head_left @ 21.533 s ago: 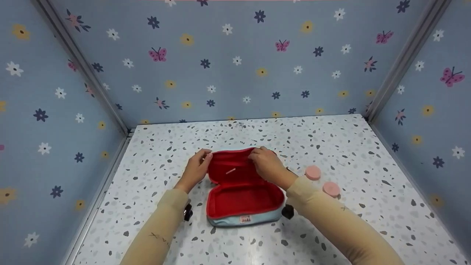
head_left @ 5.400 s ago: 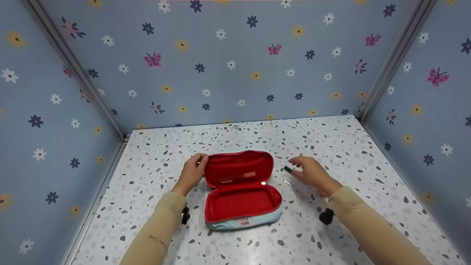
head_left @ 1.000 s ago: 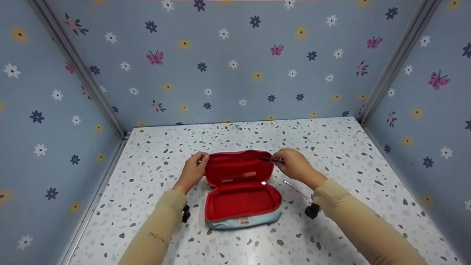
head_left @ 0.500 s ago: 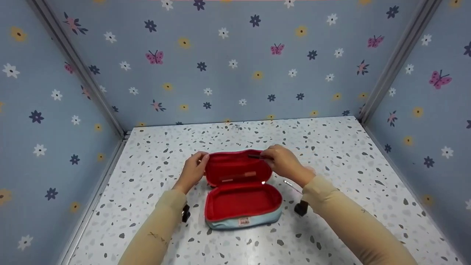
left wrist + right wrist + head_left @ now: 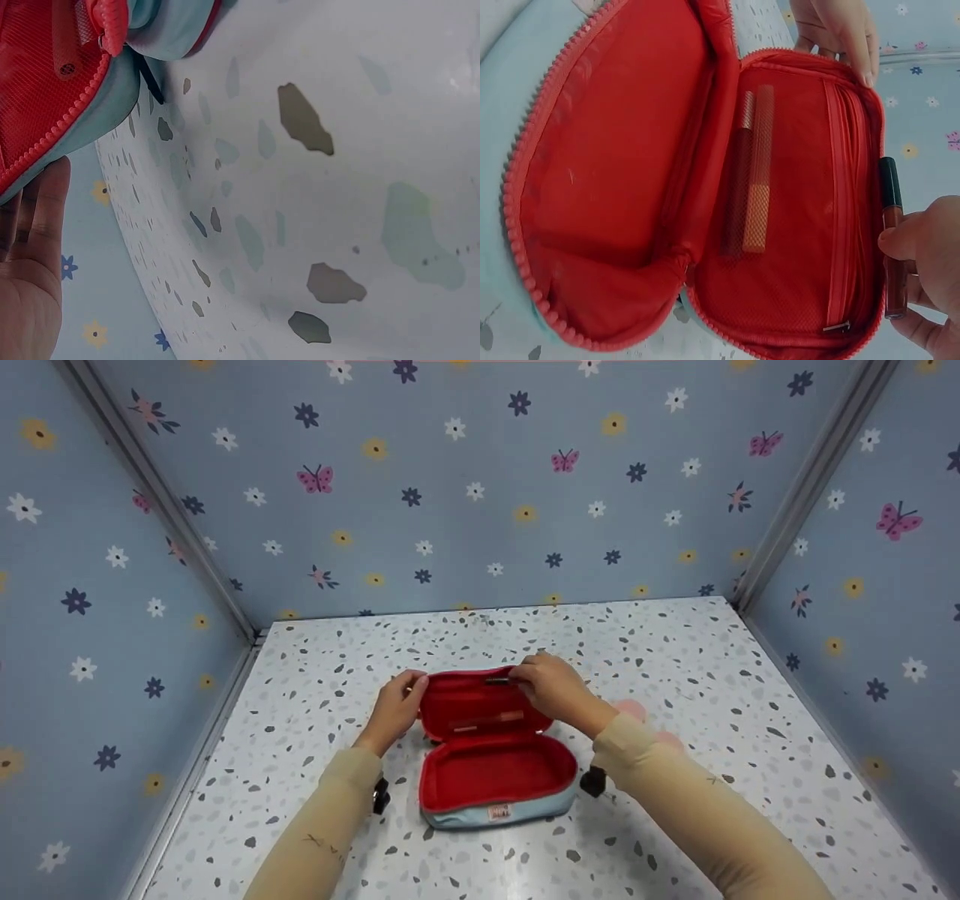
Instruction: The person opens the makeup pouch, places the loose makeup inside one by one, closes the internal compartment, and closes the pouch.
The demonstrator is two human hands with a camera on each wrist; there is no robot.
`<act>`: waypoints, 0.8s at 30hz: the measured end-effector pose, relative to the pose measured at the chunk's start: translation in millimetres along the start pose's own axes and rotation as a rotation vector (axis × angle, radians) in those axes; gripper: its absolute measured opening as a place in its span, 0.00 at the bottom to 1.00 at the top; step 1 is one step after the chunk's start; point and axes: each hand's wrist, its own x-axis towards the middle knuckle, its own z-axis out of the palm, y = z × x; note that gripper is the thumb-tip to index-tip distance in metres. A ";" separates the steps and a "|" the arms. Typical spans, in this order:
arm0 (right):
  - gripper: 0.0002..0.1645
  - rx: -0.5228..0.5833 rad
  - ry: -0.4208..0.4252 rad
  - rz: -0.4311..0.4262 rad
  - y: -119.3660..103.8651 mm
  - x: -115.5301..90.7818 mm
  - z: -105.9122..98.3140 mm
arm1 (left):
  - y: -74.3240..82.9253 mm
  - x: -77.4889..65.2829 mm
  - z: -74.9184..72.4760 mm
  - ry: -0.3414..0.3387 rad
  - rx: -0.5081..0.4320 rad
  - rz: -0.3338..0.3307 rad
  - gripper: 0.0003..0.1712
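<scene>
A light-blue zip pouch (image 5: 540, 808) with a red lining lies unzipped, its lid (image 5: 457, 701) tipped up at the back. My left hand (image 5: 394, 709) holds the lid's left edge, thumb inside and fingers behind. Between the thumb and fingers of my right hand (image 5: 556, 690) is a lip gloss tube (image 5: 893, 255), dark-capped and brownish-red. It lies along the lid's upper rim, by the zipped pocket (image 5: 844, 202). Behind the lid's mesh sit a peach-coloured tube (image 5: 757, 217) and a dark tube with a shiny end (image 5: 745, 112).
Two pink round objects (image 5: 631, 709) lie on the speckled table (image 5: 675, 660) to the right, partly behind my right forearm. Flower-patterned walls (image 5: 480, 510) enclose the table at the back and both sides.
Over the last second my right hand has carried the lip gloss leftward along the lid's upper rim. The thin brush on the table is now hidden by my right arm. My left hand stays put.
</scene>
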 end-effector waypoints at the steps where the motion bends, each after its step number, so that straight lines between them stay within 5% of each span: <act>1: 0.10 -0.015 -0.001 -0.010 -1.5 1.3 1.6 | 0.4 -0.4 -0.3 0.000 -0.002 -0.003 0.16; 13: 0.09 -0.152 0.007 -0.038 -13.8 11.9 13.8 | 0.8 -1.4 -0.6 -0.004 0.008 -0.007 0.17; 15: 0.03 -0.173 -0.018 -0.039 -15.4 12.9 15.1 | 0.4 -1.4 -0.5 -0.005 0.004 -0.003 0.17; 20: 0.28 -0.187 -0.094 -0.040 -18.9 15.8 19.0 | 0.3 -1.4 -0.3 -0.007 -0.008 -0.004 0.17; 24: 0.27 -0.121 -0.171 -0.011 -22.5 17.9 20.8 | 1.0 -1.5 0.0 0.002 0.007 0.002 0.16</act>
